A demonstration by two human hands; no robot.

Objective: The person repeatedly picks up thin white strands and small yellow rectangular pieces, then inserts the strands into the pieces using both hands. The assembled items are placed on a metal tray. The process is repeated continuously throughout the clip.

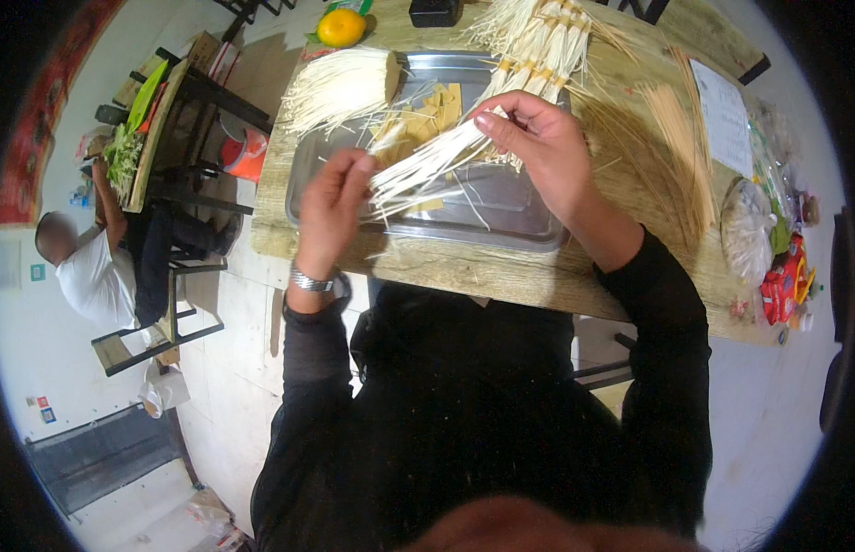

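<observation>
My right hand pinches one end of a loose bundle of enoki mushrooms, which fans out down and left over a metal tray. At the bundle's left end is my left hand, slightly blurred, with a few pale strands at its fingertips. In the tray, partly behind the held bundle, lie flat tan strips, perhaps tofu skin. A large clump of enoki rests at the tray's upper left. Skewered enoki bunches wrapped with tan bands are piled at the upper right.
Bamboo skewers and a written sheet lie on the wooden table at right, beside a filled plastic bag and a red packet. An orange fruit and a black box stand behind. Another person sits far left.
</observation>
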